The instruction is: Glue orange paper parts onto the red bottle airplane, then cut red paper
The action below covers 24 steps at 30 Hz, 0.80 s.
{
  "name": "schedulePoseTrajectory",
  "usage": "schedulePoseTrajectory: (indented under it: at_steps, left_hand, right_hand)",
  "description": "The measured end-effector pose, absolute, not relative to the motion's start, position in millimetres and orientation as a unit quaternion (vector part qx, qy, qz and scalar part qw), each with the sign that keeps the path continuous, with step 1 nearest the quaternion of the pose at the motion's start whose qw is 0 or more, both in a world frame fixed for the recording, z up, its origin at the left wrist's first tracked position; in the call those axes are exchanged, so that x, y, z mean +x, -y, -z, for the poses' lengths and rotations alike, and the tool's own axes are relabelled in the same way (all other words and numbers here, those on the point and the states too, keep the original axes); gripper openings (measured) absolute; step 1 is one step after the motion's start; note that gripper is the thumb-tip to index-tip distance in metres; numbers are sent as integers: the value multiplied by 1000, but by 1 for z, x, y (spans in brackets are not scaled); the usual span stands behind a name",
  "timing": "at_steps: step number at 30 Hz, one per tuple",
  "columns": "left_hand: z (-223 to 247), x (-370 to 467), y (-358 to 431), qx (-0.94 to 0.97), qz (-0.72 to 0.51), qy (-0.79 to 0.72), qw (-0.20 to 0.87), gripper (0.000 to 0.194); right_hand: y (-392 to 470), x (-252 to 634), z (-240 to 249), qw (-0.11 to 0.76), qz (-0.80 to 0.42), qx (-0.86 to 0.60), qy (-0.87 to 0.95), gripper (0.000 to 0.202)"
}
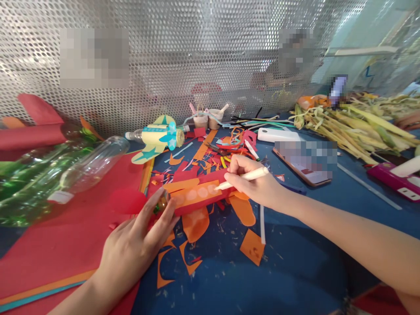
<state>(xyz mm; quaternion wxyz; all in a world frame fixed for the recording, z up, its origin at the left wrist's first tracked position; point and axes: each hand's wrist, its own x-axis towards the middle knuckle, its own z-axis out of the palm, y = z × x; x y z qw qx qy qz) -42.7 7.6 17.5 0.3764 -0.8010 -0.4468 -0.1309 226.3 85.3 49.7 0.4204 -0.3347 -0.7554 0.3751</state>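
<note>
A small bottle wrapped in red paper [200, 207] lies on its side, with an orange strip [182, 200] along its top bearing a row of pale circles. My left hand [133, 243] grips its left end between spread fingers, where a bit of the bottle's neck shows. In my right hand [251, 181] is a white marker [257, 174], pinched between thumb and fingers, its tip at the rightmost circle. Orange paper fins [196, 223] stick out below the wrapped bottle.
Red and orange scraps [183, 173] litter the blue table [223, 280]. Red sheets [62, 245] and plastic bottles [95, 162] lie left; a yellow bottle rocket [157, 135] stands behind. Right are a phone [298, 166], a power strip [398, 181] and corn husks [364, 127]. Perforated metal [203, 57] closes the back.
</note>
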Motion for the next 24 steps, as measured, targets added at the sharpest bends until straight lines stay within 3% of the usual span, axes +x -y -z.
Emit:
schedulePoseTrajectory:
  at_steps: [13,19,24]
  left_hand:
    - [-17,-44,-9,-801,144,446,372,31]
    - [-19,-41,-10,-802,167,460,343,55]
    - [-20,-40,-12,-799,192,457,342,69]
  right_hand:
    - [-85,226,-50,466,-418,-340,702,25]
    - [-97,226,-43,599,-441,-352,567,30]
    - [-103,226,-35,607,-461,-368,533,33]
